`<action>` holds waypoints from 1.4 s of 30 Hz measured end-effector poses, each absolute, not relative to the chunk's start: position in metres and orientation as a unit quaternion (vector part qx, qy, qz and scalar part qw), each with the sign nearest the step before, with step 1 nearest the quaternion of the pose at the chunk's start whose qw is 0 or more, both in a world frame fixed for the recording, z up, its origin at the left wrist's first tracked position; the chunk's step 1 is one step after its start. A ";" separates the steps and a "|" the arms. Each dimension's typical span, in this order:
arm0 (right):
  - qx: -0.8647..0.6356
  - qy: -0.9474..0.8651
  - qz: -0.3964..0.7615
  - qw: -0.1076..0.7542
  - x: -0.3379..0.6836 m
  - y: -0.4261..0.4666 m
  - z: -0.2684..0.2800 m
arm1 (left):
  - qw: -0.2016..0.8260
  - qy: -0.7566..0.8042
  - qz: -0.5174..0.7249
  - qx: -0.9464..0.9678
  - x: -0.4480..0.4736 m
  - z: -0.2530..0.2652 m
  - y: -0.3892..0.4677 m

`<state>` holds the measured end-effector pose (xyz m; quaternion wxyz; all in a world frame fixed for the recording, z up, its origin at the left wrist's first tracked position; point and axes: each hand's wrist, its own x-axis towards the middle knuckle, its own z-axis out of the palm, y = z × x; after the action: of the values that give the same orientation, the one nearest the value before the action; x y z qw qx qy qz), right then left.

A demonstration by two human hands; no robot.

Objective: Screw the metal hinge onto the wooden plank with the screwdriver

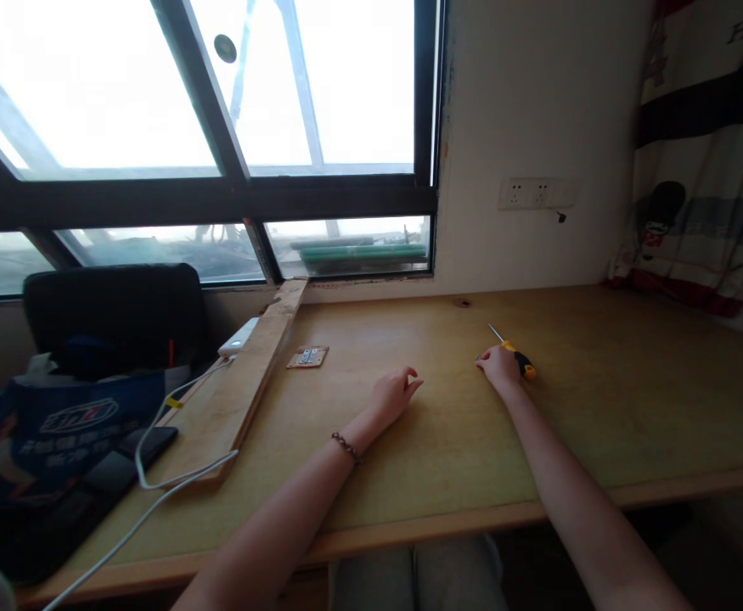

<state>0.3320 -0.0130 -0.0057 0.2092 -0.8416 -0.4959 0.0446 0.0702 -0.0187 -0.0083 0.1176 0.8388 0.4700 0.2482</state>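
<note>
My right hand point(499, 367) rests on the table with its fingertips pinched together at a tiny, dark object point(479, 360) too small to name. Just beyond that hand lies a screwdriver point(525, 365) with a yellow and black handle, its metal shaft pointing away to the upper left; the hand covers part of it. My left hand point(396, 393) is over the middle of the table, thumb and index finger apart, holding nothing visible; a beaded bracelet circles the wrist. Farther left lies a small wooden piece point(308, 357) with a silvery metal fitting, perhaps a hinge, on it.
A long wooden plank point(244, 390) runs along the table's left side, with a white power strip point(239, 337) and a white cable point(148, 450) beside it. At the far left are a blue bag point(71, 433) and a black chair back point(116, 314). Wall sockets point(527, 193) sit behind the table.
</note>
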 end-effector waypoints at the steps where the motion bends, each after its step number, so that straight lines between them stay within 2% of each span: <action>1: -0.843 -0.495 0.042 0.207 0.332 -0.013 -0.006 | 0.116 0.469 0.247 0.840 0.070 -0.009 -0.019; 12: -0.853 -0.490 0.011 0.182 0.332 -0.012 -0.007 | 0.124 0.472 0.242 0.839 0.070 -0.007 -0.020; 19: -0.853 -0.486 -0.056 0.180 0.328 -0.017 -0.005 | 0.133 0.480 0.235 0.835 0.071 -0.004 -0.022; 42: -0.862 -0.474 -0.046 0.171 0.331 -0.015 -0.011 | 0.108 0.465 0.229 0.849 0.070 -0.009 -0.020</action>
<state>0.3314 -0.0153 -0.0111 0.1710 -0.8623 -0.4744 -0.0456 0.0697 -0.0200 -0.0088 0.1080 0.8485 0.4646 0.2290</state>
